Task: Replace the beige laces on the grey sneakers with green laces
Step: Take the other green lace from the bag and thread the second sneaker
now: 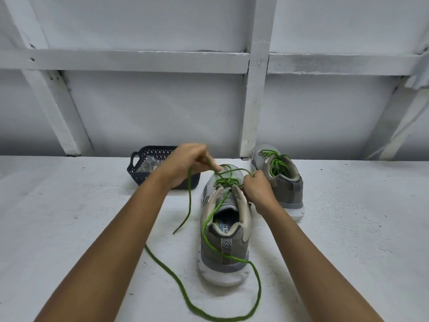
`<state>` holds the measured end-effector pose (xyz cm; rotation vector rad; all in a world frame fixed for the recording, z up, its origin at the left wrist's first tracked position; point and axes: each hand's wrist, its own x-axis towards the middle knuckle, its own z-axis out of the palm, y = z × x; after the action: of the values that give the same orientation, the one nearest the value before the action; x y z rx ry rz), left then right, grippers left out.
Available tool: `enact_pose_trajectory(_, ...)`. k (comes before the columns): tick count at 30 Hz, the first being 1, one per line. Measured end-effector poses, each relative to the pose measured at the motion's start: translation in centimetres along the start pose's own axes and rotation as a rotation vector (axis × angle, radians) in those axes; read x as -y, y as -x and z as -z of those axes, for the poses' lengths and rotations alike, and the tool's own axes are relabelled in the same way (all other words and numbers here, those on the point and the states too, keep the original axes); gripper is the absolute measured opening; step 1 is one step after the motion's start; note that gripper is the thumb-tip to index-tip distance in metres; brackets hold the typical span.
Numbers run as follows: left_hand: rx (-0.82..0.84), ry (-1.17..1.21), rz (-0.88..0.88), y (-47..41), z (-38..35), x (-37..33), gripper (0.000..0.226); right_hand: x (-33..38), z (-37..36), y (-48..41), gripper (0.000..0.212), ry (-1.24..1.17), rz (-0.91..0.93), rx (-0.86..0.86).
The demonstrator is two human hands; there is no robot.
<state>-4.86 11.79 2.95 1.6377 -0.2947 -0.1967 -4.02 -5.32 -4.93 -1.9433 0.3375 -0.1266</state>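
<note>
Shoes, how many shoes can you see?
2. One grey sneaker is nearest, in the middle, its green lace partly threaded. The other sneaker stands behind it to the right, by the wall, already laced. None appears hidden.

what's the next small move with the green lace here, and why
Likely draw the slack taut with the left hand while the right hand pinches at the eyelets: the green lace loops across the table behind the near sneaker, whose upper eyelets look unlaced.
</note>
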Motion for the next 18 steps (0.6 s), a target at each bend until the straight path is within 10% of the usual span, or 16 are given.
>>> enact_pose_trajectory(4,-0.001,0.151,0.149,0.8,1.7,-1.8,0.031,0.1,0.0,0.0,0.012,-0.038,-0.012,0.006)
enact_pose_trajectory(11,0.231,-1.072,0.057,-1.0,-2.2,-0.1,0.020,0.2,0.1,0.5,0.030,-0.059,-0.022,0.016)
enact_pose_trajectory(18,0.142,-1.336,0.048,-3.1,-4.9,2.8,0.027,0.4,0.4,0.9,0.022,-0.109,-0.028,0.056)
